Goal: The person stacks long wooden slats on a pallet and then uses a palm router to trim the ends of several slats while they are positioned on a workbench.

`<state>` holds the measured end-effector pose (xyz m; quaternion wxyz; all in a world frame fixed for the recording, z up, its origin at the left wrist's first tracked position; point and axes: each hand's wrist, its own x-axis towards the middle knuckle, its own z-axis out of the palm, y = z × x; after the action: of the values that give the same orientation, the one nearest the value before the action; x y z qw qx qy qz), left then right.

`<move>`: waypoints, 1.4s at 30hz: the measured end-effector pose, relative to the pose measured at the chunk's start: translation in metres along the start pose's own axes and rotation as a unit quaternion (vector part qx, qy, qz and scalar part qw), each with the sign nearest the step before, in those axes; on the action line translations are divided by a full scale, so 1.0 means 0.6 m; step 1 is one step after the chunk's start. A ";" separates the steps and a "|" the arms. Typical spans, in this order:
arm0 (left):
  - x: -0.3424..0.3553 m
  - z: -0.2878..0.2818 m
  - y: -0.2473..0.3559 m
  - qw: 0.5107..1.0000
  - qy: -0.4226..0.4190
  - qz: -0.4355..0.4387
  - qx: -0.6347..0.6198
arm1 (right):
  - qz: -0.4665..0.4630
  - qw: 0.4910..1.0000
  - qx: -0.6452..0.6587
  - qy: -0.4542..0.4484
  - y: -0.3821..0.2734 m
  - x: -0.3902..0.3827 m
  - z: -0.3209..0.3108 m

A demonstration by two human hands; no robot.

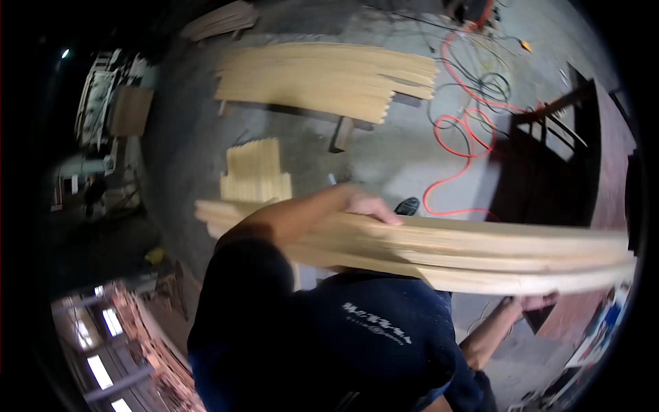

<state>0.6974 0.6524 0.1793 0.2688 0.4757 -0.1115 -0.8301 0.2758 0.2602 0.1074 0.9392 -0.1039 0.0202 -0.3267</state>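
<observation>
A stack of long pale wooden boards (473,250) lies across the front of my body, reaching from the left to the far right. My left hand (371,206) comes over the top of the boards and is closed on their far edge, though part of its fingers is hidden. Under the near edge, farther right, my right hand (537,302) supports the same boards with its fingers curled beneath them. The boards are slightly blurred, and their left end sits behind my left forearm.
Ahead, many boards lie side by side (309,79) on low supports. A shorter set of boards (254,168) is nearer left. A red hose (439,189) and dark cables coil on the floor. A dark wooden cabinet-like frame (607,158) stands right. A shoe (408,206) shows beyond the boards.
</observation>
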 end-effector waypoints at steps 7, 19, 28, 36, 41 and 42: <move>0.036 -0.048 0.109 0.990 -0.121 0.037 0.060 | -0.091 0.991 -0.065 -0.077 0.028 -0.081 0.059; 0.328 -0.099 0.389 0.884 -0.124 0.041 0.449 | -0.462 0.855 -0.074 0.225 0.045 -0.183 0.004; 0.507 0.127 0.653 0.740 -0.177 -0.070 0.646 | -0.604 0.722 -0.010 0.338 -0.023 -0.184 -0.020; 0.678 0.256 0.837 0.648 -0.216 -0.051 0.729 | -0.657 0.649 0.050 0.381 -0.083 -0.118 -0.067; 0.784 0.354 0.975 0.597 -0.216 -0.098 0.767 | -0.694 0.577 0.132 0.410 -0.170 -0.069 -0.134; 0.801 0.377 1.005 0.599 -0.210 -0.117 0.764 | -0.715 0.551 0.141 0.408 -0.187 -0.048 -0.141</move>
<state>0.5166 -0.1300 0.2123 -0.3232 0.3289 -0.7018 -0.5430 0.1759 0.1770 0.0471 0.2900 0.1943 0.2736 -0.8963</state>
